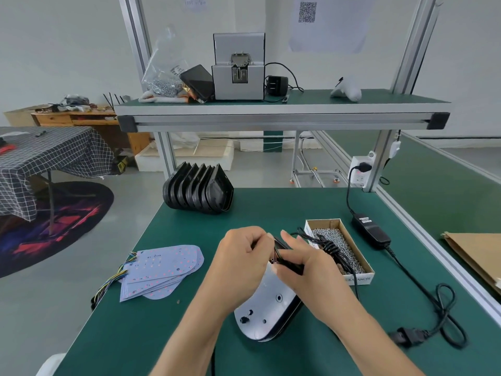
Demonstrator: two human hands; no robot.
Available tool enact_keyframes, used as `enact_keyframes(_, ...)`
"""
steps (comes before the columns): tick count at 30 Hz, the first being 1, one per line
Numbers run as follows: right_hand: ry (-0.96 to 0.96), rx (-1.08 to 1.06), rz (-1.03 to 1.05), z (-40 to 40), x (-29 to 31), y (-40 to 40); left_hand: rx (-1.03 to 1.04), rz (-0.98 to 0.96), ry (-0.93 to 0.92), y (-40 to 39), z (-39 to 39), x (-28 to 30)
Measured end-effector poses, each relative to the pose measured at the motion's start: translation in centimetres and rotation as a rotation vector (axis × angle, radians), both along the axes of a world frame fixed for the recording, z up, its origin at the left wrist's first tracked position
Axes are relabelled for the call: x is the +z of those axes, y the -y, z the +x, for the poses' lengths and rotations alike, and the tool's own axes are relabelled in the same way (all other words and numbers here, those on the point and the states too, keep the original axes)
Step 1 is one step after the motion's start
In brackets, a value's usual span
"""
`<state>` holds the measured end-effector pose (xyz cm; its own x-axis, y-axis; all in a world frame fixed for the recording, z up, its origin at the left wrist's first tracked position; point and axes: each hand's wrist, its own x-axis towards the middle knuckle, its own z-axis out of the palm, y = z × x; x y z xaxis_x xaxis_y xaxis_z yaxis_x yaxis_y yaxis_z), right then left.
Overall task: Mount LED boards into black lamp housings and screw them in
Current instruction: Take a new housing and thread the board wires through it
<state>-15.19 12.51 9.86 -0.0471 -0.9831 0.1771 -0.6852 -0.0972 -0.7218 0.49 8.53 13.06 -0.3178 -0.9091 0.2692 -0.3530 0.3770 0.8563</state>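
Observation:
A black lamp housing (291, 313) lies on the green table in front of me with a white LED board (267, 302) set in it, back side up. My left hand (241, 264) is curled over the board's far end and pinches its wires. My right hand (306, 264) grips the housing's far edge beside those wires. A stack of loose LED boards (162, 270) with coloured wires lies to the left. Several empty black housings (199, 189) stand in a row at the table's far edge. A cardboard box of screws (340, 246) sits just right of my hands.
A black power adapter (371, 230) with its cable (444, 318) runs along the right side from a wall socket (360, 170). On the upper shelf stand a screw feeder (238, 67), a bag of screws and a white screwdriver (347, 89). Brown cardboard (477, 253) lies on the neighbouring bench at right.

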Motion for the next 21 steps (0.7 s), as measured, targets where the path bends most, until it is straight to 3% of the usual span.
enact_keyframes(3, 0.086, 0.089, -0.05, -1.4, -1.2, 0.0, -0.005, 0.032, -0.103, 0.1, 0.7, 0.1)
enact_keyframes(6, 0.454, 0.318, -0.022, -3.4, -2.0, -0.4, -0.063, 0.127, -0.269, 0.3, 1.4, 0.7)
enact_keyframes(8, 0.599, 0.41, 0.009, -3.8, -2.4, -0.3, -0.114, 0.193, -0.407, 0.2, 1.5, 0.9)
enact_keyframes(15, 0.791, 0.457, 0.048, -0.7, -3.9, -0.1, -0.18, 0.327, -0.723, 0.6, 2.3, 1.0)
enact_keyframes(18, 0.904, 0.353, -0.06, 0.2, -3.6, 0.3, -0.113, 0.342, -0.614, 1.2, 3.7, 0.5)
enact_keyframes(21, 0.946, 0.218, -0.112, -0.4, -3.5, 0.2, 0.041, 0.244, -0.217, 1.5, 5.2, -0.3)
